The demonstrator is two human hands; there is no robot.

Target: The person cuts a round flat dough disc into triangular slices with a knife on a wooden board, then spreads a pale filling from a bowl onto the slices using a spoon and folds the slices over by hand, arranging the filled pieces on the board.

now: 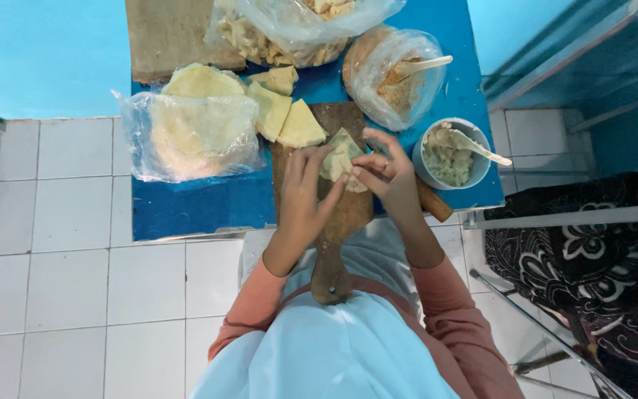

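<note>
While both hands meet over the wooden board (pixel 348 214), left hand (pixel 306 193) and right hand (pixel 387 174) pinch a folded dough triangle (pixel 340 157), fingers grasping it | at 10 o'clock: folded triangles (pixel 289 118), bagged round wrappers (pixel 193 137) | at 2 o'clock: filling bowl (pixel 474 174) with spoon (pixel 480 148) | all on the blue counter (pixel 201 207).

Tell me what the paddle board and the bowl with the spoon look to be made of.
Paddle board: looks like wood, matte brown with visible grain and a worn handle. Bowl: probably plastic or enamel, smooth pale grey-blue rim; the view leaves it open. Its spoon looks like pale plastic.
</note>
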